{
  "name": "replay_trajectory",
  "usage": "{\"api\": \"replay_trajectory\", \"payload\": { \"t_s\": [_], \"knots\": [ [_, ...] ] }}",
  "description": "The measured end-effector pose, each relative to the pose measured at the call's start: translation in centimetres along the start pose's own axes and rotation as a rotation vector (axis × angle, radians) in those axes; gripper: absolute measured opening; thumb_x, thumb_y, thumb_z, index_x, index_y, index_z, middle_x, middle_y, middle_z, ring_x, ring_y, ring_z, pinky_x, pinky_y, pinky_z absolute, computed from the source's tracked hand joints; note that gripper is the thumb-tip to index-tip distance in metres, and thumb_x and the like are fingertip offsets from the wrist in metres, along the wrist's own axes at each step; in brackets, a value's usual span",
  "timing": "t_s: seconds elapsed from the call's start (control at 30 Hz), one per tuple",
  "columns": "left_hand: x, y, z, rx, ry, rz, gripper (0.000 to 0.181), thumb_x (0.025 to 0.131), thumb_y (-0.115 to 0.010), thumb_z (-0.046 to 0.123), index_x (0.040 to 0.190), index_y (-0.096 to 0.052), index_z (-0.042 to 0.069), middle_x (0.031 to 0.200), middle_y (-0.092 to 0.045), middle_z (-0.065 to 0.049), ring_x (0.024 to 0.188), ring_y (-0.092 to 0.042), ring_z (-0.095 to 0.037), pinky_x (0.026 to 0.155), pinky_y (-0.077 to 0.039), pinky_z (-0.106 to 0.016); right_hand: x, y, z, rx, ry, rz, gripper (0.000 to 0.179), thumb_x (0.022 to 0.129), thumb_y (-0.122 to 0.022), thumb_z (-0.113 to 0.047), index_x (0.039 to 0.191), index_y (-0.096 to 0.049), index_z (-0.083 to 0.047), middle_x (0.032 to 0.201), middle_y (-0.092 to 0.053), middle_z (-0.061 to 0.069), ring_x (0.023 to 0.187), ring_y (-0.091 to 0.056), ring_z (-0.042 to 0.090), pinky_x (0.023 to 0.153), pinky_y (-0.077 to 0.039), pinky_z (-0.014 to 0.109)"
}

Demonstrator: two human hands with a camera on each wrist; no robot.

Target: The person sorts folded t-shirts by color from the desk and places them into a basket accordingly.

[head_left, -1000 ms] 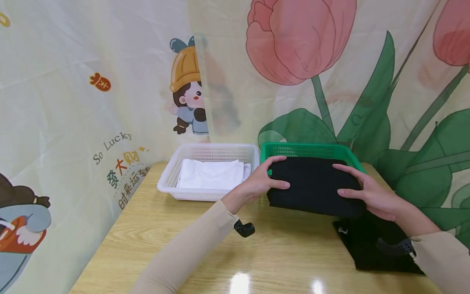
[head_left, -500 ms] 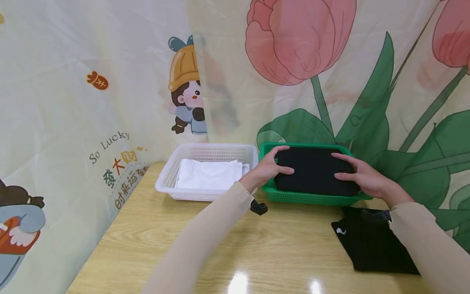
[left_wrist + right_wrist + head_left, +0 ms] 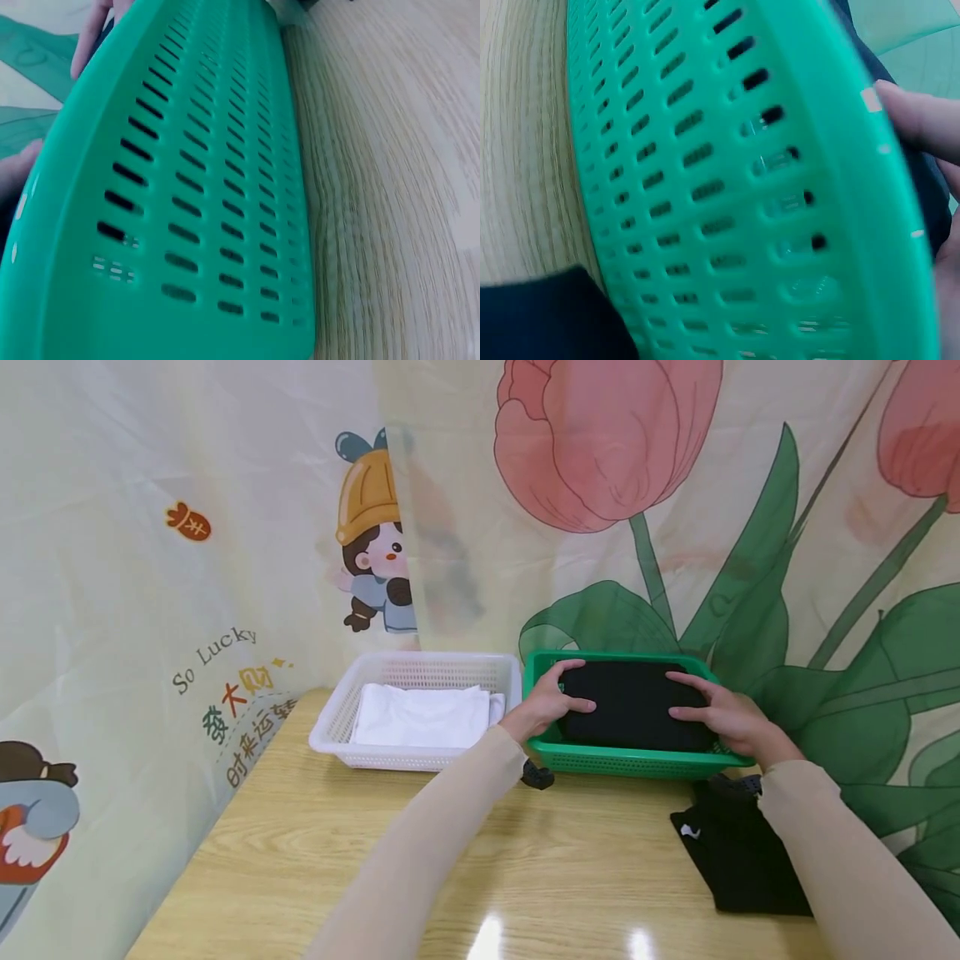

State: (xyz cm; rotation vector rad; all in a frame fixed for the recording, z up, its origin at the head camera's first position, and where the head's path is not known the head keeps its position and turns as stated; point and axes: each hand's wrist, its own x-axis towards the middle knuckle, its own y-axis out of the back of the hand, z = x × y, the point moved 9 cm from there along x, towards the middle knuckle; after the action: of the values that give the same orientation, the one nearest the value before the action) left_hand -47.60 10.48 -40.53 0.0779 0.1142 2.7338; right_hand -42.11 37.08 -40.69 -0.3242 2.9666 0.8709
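A neatly folded black garment (image 3: pixel 633 710) lies inside the green perforated basket (image 3: pixel 637 763) in the head view. My left hand (image 3: pixel 544 700) holds its left end, thumb and forefinger on top. At the opposite end my right hand (image 3: pixel 726 713) grips it the same way; the other fingers are mostly hidden. The left wrist view is filled by the slotted wall of the green basket (image 3: pixel 210 172). In the right wrist view my thumb shows beyond the basket rim (image 3: pixel 840 150), next to the dark cloth.
Left of the green basket stands a white basket (image 3: pixel 405 758) holding folded white clothing (image 3: pixel 420 717). A second black garment (image 3: pixel 738 860) with a small white mark lies on the wooden table (image 3: pixel 300 860), under my right forearm. A printed curtain (image 3: pixel 465 510) hangs behind.
Both hands have lowered the folded black garment from above the front of the green basket into it. Over the last half second it has barely moved, with the hands still at its ends.
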Motion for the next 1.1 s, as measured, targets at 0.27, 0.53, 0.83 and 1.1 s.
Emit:
{"api": "replay_trajectory", "payload": {
  "t_s": [0.27, 0.53, 0.83, 1.1],
  "knots": [
    [0.5, -0.5, -0.6, 0.019, 0.014, 0.073, 0.082, 0.084, -0.087, -0.005, 0.153, -0.056, 0.027, 0.154, -0.051, -0.01, 0.13, -0.059, -0.032, 0.108, -0.052, -0.049, 1.2, -0.8, 1.0, 0.084, 0.008, 0.037, 0.083, 0.107, -0.066, -0.015, 0.171, -0.014, -0.012, 0.174, 0.015, 0.026, 0.157, 0.007, 0.057, 0.119, -0.013, 0.079],
    [1.2, -0.5, -1.8, 0.062, 0.068, 0.163, 0.076, 0.085, -0.087, -0.004, 0.15, -0.058, 0.023, 0.148, -0.056, -0.012, 0.125, -0.06, -0.031, 0.106, -0.053, -0.046, 2.1, -1.2, 1.8, 0.069, -0.026, 0.059, 0.08, 0.107, -0.064, -0.012, 0.172, -0.015, -0.014, 0.175, 0.011, 0.027, 0.156, 0.001, 0.059, 0.118, -0.01, 0.081],
    [0.9, -0.7, -1.7, 0.098, 0.115, 0.174, 0.072, 0.089, -0.083, -0.003, 0.151, -0.058, 0.024, 0.162, -0.046, -0.007, 0.146, -0.047, -0.035, 0.115, -0.046, -0.051, 2.3, -1.4, 2.4, 0.043, -0.046, 0.047, 0.08, 0.108, -0.061, -0.009, 0.172, -0.012, -0.012, 0.173, 0.009, 0.032, 0.155, 0.001, 0.061, 0.118, -0.011, 0.08],
    [0.8, -0.5, -2.1, 0.119, 0.119, 0.198, 0.068, 0.087, -0.084, -0.007, 0.146, -0.063, 0.019, 0.158, -0.05, -0.011, 0.138, -0.053, -0.035, 0.11, -0.05, -0.05, 2.2, -1.9, 2.3, 0.003, -0.033, 0.022, 0.079, 0.108, -0.061, -0.008, 0.171, -0.013, -0.008, 0.172, 0.006, 0.035, 0.154, -0.001, 0.062, 0.117, -0.012, 0.081]
  ]
}}
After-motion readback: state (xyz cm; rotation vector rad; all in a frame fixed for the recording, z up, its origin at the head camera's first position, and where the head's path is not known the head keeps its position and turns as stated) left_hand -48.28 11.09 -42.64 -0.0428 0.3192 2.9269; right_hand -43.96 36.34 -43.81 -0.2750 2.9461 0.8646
